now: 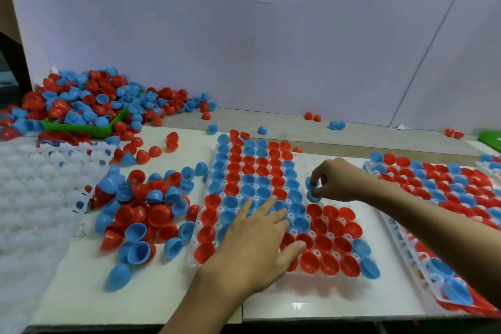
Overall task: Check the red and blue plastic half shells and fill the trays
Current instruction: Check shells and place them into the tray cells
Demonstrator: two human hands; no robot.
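1. Blue half shells point(313, 190) are being pinched by the right hand point(334, 180) over the middle tray point(301, 168) on the desk point(339, 304).
2. Left hand point(257, 249) is lying flat, fingers spread, pressing on the tray's filled shells.

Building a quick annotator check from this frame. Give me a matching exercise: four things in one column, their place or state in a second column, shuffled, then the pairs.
Column one
1. left hand
2. right hand
3. green bin
4. empty white trays

Column two
A. far left, heaped with red and blue shells
B. fingers pinching blue shells above the middle tray
C. near left, cells unfilled
D. lying flat, fingers spread, on the middle tray's shells

Pairs: 1-D, 2-B, 3-A, 4-C
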